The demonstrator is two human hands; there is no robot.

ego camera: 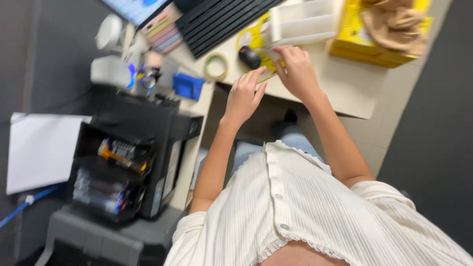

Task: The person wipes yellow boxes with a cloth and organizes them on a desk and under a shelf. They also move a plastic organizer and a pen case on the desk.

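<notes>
My left hand (245, 95) hovers at the front edge of the pale desk (350, 88), fingers spread and holding nothing. My right hand (296, 71) rests on the desk a little farther in, its fingertips pinching a small light object by a yellow sheet (257, 45); blur hides what the object is. A black computer mouse (249, 56) lies just left of the right hand. A roll of tape (216, 66) sits left of the mouse. A black keyboard (219, 19) lies beyond them.
A yellow box (367, 42) with beige cloth (394, 22) on it stands at the desk's far right. A black printer (133, 148) with a white sheet (42, 150) fills the left. Small desk clutter and a blue item (188, 86) sit by the printer.
</notes>
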